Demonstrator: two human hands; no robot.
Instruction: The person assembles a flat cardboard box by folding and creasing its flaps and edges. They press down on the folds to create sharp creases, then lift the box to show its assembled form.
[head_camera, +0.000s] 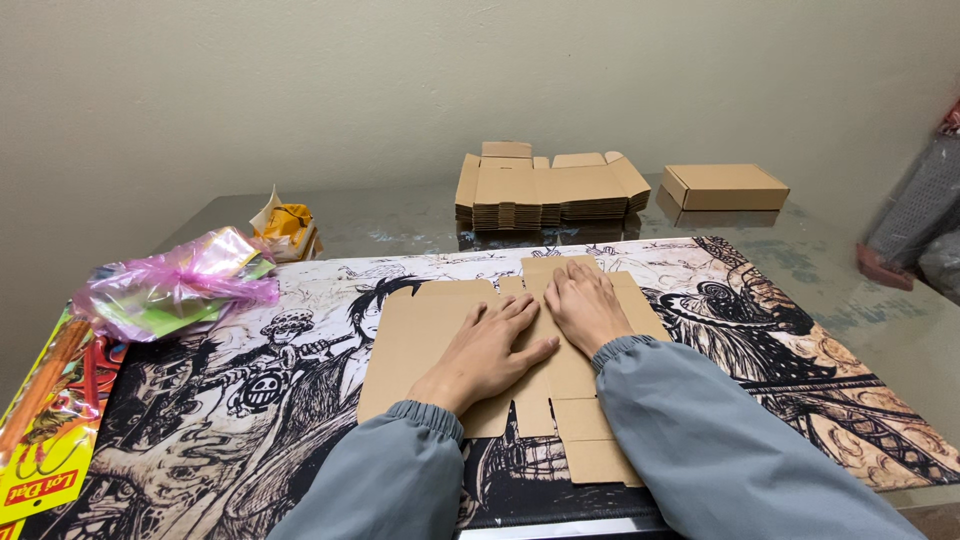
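Observation:
A flat, unfolded brown cardboard box blank (420, 340) lies on a printed cartoon desk mat (250, 400) in front of me. My left hand (490, 350) rests flat on the middle of the blank, fingers together and pointing away to the right. My right hand (583, 305) presses flat on the blank's right part, beside the left hand, fingers pointing to the far edge. Both arms wear grey sleeves. Neither hand grips anything.
A stack of flat cardboard blanks (545, 190) stands at the back of the table, with a folded closed cardboard box (725, 187) to its right. Pink and green plastic wrapping (175, 285), a yellow packet (288, 228) and a colourful package (45, 440) lie at the left.

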